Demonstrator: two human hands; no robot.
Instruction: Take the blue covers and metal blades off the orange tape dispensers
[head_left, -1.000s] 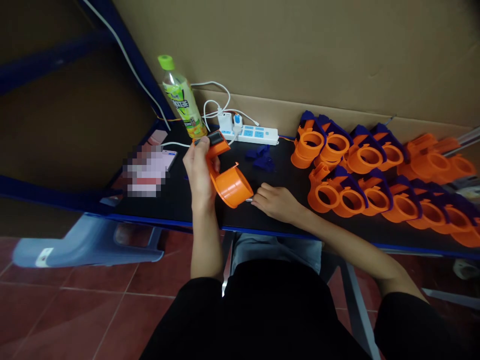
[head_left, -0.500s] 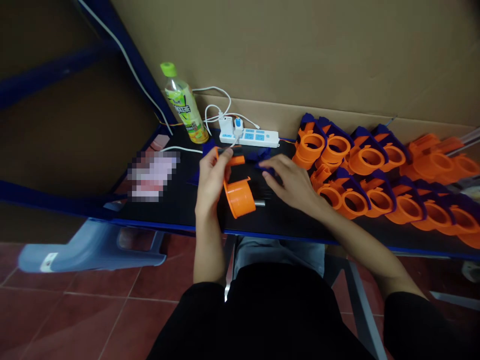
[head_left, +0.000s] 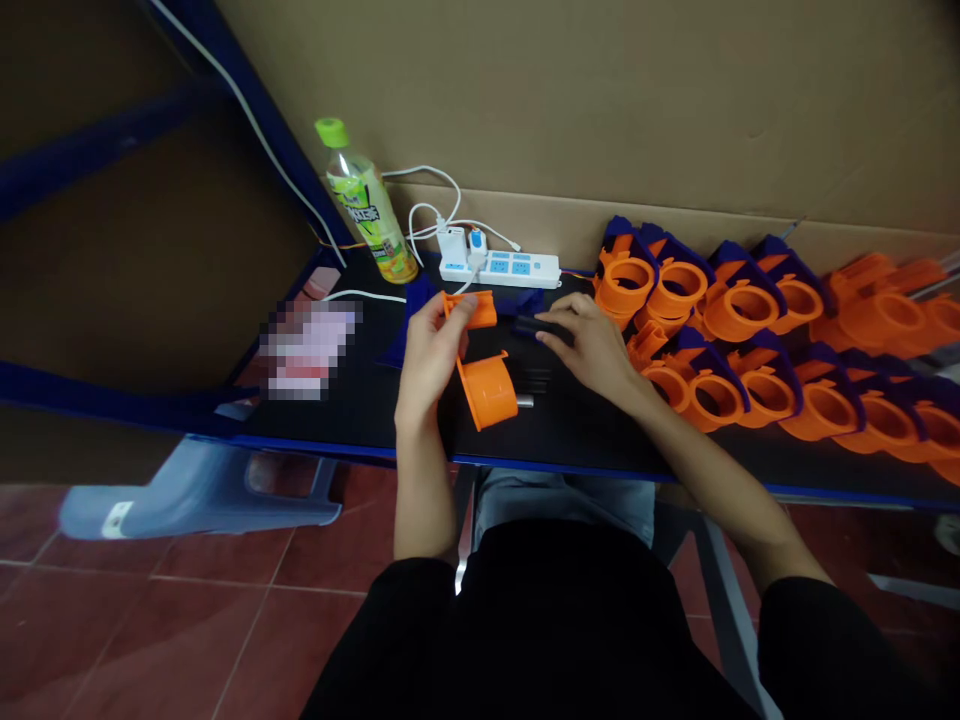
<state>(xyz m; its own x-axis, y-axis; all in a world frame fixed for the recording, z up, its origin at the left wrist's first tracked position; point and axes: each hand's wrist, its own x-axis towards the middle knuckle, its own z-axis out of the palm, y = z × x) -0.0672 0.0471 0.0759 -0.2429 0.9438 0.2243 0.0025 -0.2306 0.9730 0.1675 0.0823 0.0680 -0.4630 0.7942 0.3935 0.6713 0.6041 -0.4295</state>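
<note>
My left hand (head_left: 431,355) is closed on the upper end of an orange plastic part (head_left: 489,392), which has a wide round ring at its lower end. Between the thumb and fingers of my right hand (head_left: 589,345) is a short dark rod-like piece (head_left: 531,326), pointing left toward the orange part but apart from it. Several thin black rods (head_left: 534,378) and a silver-coloured pin (head_left: 525,401) lie on the black tabletop (head_left: 570,425), just right of the ring. A dark blue piece (head_left: 415,315) lies behind my left hand.
Rows of orange-and-blue ring assemblies (head_left: 750,390) fill the table's right side. A white power strip (head_left: 517,268) with plugs and cables lies at the back, beside a green-capped drink bottle (head_left: 367,215). On the left is a blurred-out pale item (head_left: 311,350). A blue-grey stool (head_left: 195,490) stands below.
My right hand has closed on the dark rod-like piece; before, its fingers were apart. The black piece seen at the top of the orange part no longer shows there. My left hand keeps its grip.
</note>
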